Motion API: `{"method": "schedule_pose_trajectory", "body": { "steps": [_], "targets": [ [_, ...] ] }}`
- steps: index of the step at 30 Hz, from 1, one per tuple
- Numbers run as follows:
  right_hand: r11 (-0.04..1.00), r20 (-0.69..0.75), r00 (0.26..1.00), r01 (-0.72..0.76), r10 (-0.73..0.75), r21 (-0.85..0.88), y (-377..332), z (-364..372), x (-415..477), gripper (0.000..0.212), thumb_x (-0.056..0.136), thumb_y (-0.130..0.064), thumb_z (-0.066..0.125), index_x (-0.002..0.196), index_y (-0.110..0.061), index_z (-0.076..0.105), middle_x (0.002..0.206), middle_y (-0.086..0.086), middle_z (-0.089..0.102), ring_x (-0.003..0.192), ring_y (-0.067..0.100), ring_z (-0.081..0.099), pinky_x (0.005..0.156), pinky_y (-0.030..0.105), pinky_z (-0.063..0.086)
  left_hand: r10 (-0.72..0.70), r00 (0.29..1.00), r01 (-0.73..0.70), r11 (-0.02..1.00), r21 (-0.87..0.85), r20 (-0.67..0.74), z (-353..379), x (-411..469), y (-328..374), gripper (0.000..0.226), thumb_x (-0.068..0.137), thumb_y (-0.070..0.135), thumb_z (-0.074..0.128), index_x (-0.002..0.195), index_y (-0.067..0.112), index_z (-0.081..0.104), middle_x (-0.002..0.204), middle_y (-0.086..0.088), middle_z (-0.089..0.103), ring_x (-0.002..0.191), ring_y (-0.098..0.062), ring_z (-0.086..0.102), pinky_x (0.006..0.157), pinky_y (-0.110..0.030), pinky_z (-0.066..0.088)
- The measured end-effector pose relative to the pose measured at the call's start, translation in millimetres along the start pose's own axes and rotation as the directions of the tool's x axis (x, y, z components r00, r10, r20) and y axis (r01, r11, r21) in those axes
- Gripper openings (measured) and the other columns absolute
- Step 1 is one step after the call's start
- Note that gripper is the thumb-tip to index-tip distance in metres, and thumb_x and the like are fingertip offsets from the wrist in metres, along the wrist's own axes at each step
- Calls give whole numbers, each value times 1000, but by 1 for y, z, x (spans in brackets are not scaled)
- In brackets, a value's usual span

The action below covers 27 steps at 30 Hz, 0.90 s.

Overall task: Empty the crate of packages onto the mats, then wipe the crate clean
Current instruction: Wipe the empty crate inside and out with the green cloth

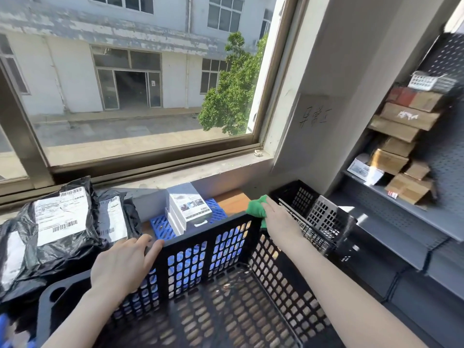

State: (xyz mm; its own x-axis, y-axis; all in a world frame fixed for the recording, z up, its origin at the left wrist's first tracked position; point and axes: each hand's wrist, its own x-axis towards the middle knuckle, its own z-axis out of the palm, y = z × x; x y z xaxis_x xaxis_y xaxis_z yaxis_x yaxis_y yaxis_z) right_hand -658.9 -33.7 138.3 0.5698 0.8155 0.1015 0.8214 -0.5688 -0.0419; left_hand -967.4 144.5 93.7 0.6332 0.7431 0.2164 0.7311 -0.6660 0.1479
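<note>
A black perforated crate (213,292) stands in front of me with nothing inside it. My left hand (123,264) lies over the crate's far left rim, fingers curled over the edge. My right hand (278,222) holds a green cloth (257,208) against the crate's far right corner. Behind the crate, white boxes (187,207) stand on a blue mat (163,226). Black plastic mail bags with white labels (60,222) lie to the left.
A second black crate (316,212) sits just right of my right hand. A grey metal shelf (406,212) on the right carries cardboard boxes (401,151). A window sill (200,172) and a large window run along the back.
</note>
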Motion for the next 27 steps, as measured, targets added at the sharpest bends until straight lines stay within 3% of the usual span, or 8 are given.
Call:
{"method": "schedule_pose_trajectory", "body": {
  "steps": [10, 18, 25, 27],
  "targets": [
    [995, -10, 995, -101, 101, -9, 26, 0, -75, 50, 98, -12, 40, 147, -15, 29, 158, 1, 20, 139, 21, 29, 112, 34, 28, 1, 1000, -1, 1000, 10, -10, -3, 0, 1, 58, 92, 66, 9, 109, 37, 56, 95, 9, 67, 93, -15, 64, 56, -30, 37],
    [978, 30, 978, -208, 207, 32, 58, -11, -180, 54, 100, -20, 43, 151, -18, 26, 159, -6, 18, 140, 17, 28, 113, 28, 25, 12, 999, -13, 1000, -16, -53, 5, 2, -4, 60, 91, 68, 10, 102, 35, 60, 97, 2, 69, 100, -25, 60, 63, -35, 42],
    [951, 103, 946, -309, 306, 13, 65, -35, -237, 51, 102, -28, 40, 151, -26, 25, 159, -11, 15, 140, 17, 29, 111, 29, 26, 71, 986, -77, 997, -31, -152, 42, 17, -21, 60, 90, 72, 17, 84, 28, 58, 77, -9, 68, 79, -39, 60, 61, -43, 46],
    [947, 86, 943, -318, 321, -46, 61, -31, -239, 52, 102, -30, 39, 151, -24, 25, 159, -8, 14, 142, 17, 23, 115, 30, 19, 83, 986, -87, 996, -23, -142, 42, 16, -21, 60, 90, 72, 16, 83, 28, 57, 75, -9, 66, 76, -39, 59, 60, -43, 45]
  ]
}}
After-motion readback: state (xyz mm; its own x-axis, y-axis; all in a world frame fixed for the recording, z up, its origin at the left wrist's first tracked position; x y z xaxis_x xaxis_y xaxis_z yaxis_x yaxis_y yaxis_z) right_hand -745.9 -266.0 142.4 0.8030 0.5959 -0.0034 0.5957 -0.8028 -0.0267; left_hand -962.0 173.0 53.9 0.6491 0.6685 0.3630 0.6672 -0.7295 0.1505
